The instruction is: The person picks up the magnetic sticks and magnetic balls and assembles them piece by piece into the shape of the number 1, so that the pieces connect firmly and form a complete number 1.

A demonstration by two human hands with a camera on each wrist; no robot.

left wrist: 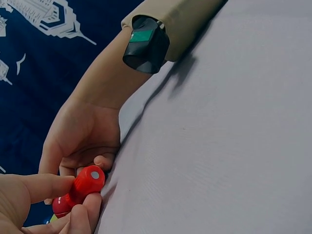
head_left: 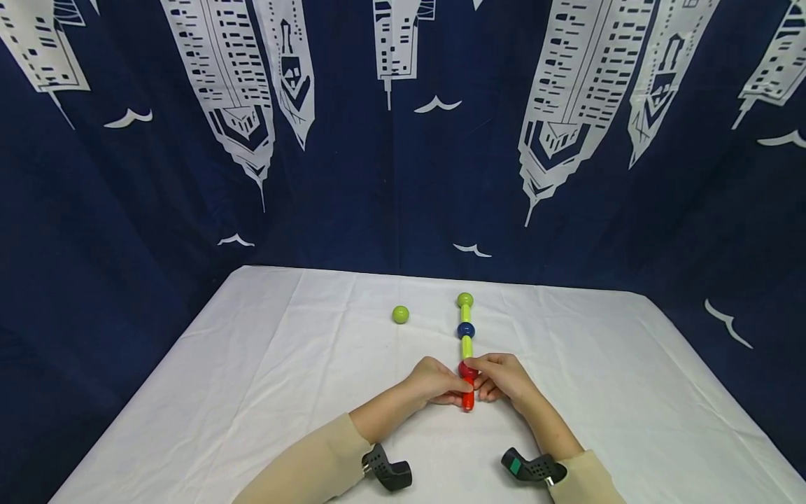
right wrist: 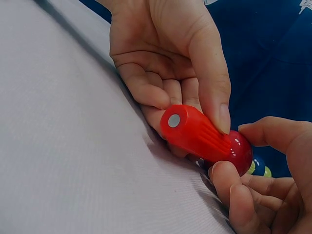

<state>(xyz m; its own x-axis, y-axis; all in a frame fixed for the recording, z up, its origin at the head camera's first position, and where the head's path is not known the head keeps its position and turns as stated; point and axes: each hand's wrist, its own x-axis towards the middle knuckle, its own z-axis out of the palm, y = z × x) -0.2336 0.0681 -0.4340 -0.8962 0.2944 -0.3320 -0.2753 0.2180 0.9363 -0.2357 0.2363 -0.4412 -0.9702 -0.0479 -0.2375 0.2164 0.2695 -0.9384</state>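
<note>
A chain of magnetic sticks and balls lies along the table, pointing away from me. At its near end my left hand [head_left: 434, 383] pinches a ribbed red stick [right wrist: 195, 134] between thumb and fingers. A pale round disc shows in the stick's free end. My right hand [head_left: 506, 379] grips the glossy red ball [right wrist: 240, 153] that meets the stick's other end. Beyond it run a yellow-green stick [head_left: 467, 347], a dark blue ball [head_left: 466, 330], another yellow-green stick [head_left: 465, 313] and a green ball [head_left: 464, 299].
A loose green ball [head_left: 400, 314] sits left of the chain's far end. White cloth covers the table [head_left: 283, 364], with creases running through it. Behind hangs a dark blue curtain [head_left: 390, 196] with white building prints. Each wrist wears a black camera [head_left: 387, 470].
</note>
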